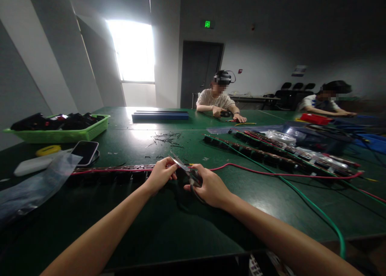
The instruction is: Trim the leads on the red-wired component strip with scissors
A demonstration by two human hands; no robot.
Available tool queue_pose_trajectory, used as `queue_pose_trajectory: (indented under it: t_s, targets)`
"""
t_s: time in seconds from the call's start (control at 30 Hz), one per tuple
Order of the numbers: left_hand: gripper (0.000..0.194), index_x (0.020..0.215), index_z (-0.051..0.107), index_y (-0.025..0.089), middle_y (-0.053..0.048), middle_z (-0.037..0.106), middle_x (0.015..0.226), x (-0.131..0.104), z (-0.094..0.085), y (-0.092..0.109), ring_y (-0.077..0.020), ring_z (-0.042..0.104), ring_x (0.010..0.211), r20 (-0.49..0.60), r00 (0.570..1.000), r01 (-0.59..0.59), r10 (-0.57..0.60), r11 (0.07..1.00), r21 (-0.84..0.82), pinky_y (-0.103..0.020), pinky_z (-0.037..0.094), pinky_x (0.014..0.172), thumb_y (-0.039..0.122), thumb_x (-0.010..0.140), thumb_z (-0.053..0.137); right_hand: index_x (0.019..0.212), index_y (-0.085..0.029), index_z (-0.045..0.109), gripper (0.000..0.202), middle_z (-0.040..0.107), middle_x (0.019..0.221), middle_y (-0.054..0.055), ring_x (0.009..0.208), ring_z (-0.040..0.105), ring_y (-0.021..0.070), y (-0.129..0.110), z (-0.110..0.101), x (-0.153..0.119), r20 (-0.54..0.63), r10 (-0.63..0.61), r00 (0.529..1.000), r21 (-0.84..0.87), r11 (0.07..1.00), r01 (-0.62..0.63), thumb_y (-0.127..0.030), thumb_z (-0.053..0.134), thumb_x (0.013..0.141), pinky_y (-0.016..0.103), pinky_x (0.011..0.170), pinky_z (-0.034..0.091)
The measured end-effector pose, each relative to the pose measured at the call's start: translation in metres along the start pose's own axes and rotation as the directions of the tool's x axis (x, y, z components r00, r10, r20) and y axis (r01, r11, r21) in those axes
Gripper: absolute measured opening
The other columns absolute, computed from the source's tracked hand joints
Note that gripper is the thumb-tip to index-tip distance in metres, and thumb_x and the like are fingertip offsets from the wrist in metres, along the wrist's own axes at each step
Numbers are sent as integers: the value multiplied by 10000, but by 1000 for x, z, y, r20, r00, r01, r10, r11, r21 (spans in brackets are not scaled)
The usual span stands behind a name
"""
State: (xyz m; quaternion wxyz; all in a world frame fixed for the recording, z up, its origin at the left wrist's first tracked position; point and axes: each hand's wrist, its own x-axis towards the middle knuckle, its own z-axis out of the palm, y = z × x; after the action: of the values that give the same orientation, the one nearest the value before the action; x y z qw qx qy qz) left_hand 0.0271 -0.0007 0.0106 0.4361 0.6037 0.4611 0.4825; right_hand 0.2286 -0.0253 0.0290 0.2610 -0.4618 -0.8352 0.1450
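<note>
My right hand [211,187] is closed around the dark handles of a pair of scissors [180,162], whose metal blades point up and to the left. Close to the blades, my left hand [162,174] has its thumb and fingers pinched together; what they hold is too small to tell. Left of that hand lies a long black segmented strip [120,174] with a red wire [116,170] along its top. The wire passes behind my hands and comes out at the right, running across the table.
Black cut scraps [167,139] lie beyond my hands. A green basket [60,136], phone [86,153] and plastic bag [39,187] stand left; more black strips [259,153] and a green wire [313,205] lie right. Two people sit across, one's hand [239,118] on the table.
</note>
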Motion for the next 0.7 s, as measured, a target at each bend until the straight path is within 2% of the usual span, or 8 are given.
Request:
queue_pose_trajectory:
  t_s: [0.17, 0.43, 0.7]
  targets:
    - [256, 848, 610, 127, 15, 586, 587, 0, 0, 1, -96, 561, 481, -4, 1000, 0, 0, 1000, 8, -182, 379, 445, 368, 761, 603, 1038, -216, 548, 451, 631, 882, 38, 744, 570, 180, 0, 1, 0, 4, -17, 1000, -18, 1000, 17, -522, 665, 728, 260, 641, 369]
    - [266, 853, 607, 134, 19, 578, 556, -1, 0, 3, -106, 560, 493, -6, 1000, 8, -8, 1000, 28, -187, 383, 454, 386, 767, 598, 1082, -242, 554, 443, 638, 828, 14, 665, 563, 163, 6, 1, 1, -18, 69, 997, 2, 998, -69, -531, 632, 756, 242, 582, 357]
    - [280, 845, 599, 131, 20, 578, 547, -2, 1, 5, -104, 560, 478, -29, 999, 13, -12, 1000, 19, -187, 387, 451, 398, 762, 607, 1103, -204, 551, 426, 623, 980, 64, 849, 573, 198, 10, 4, 4, -64, -7, 998, 39, 999, 9, -466, 637, 778, 288, 721, 417]
